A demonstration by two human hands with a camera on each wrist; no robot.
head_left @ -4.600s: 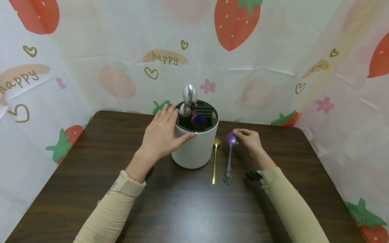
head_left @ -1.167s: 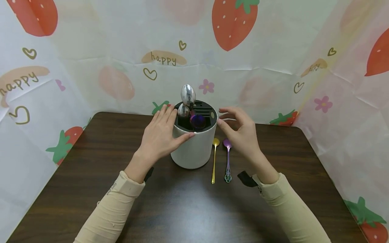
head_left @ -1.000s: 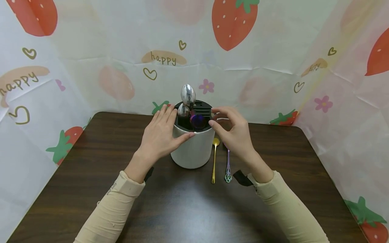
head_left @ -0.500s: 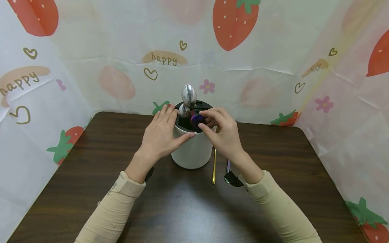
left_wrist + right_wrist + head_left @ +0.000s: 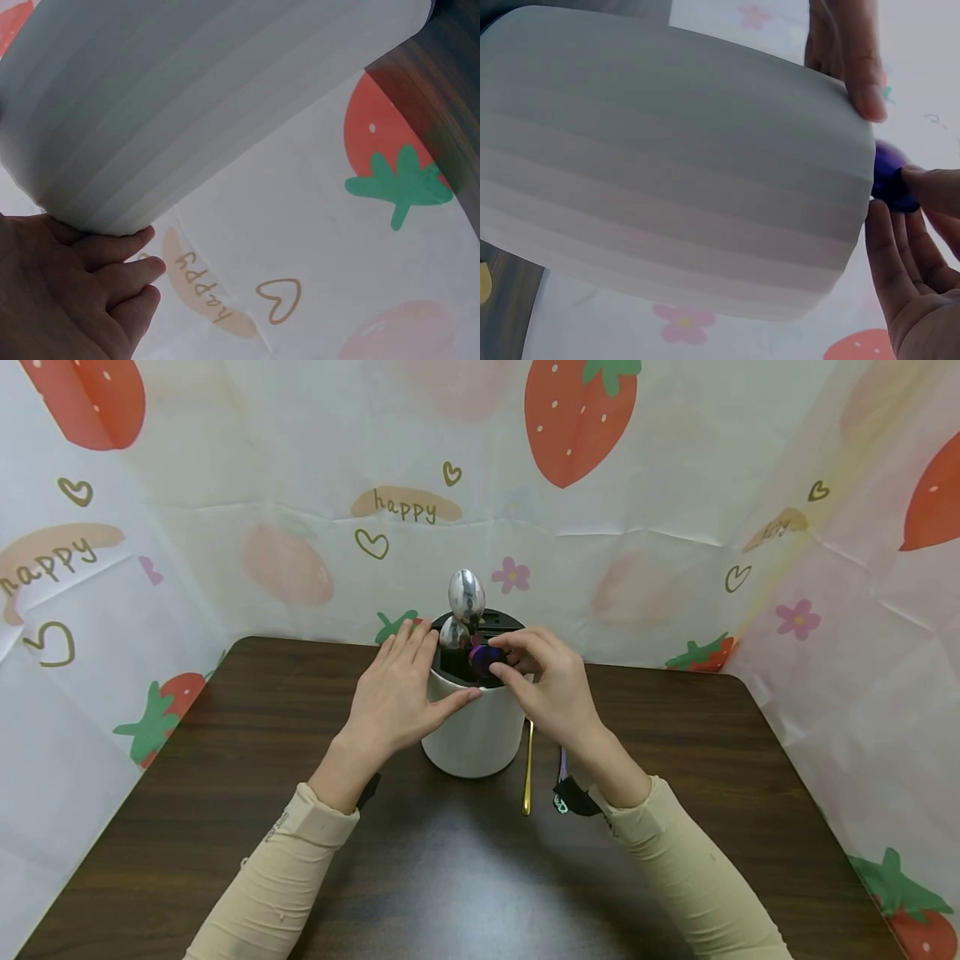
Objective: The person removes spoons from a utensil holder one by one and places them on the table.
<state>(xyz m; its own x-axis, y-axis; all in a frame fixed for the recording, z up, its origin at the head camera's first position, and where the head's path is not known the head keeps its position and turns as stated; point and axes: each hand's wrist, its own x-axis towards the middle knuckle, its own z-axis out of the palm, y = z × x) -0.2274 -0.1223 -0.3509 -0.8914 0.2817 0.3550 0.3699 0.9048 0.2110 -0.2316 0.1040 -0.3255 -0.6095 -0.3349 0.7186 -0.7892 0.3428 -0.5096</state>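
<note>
Head view: left hand spreads wide against white holder, right hand pinches dark purple spoon.

- Bench: dark wood grain, smooth, a soft sheen spreading toward its near side.
- Holder, set in toward the bench's far edge: white, matt, smooth — shallow facets run along its wall in the wrist views.
- Insert in the holder's top: black, like plastic, low sheen.
- Silver spoons: polished metal, mirror-bright.
- Dark purple spoon: glossy, metallic.
- Gold spoon, well in from the bench's right edge: shiny, smooth metal handle.
- Lilac spoon beside it: coloured metallic gloss.
- Sleeves: beige cloth, matt, wrinkled.
- Backdrop, beyond the bench's far edge: printed, creased, mostly matt — cloth or plastic, cannot tell.
</note>
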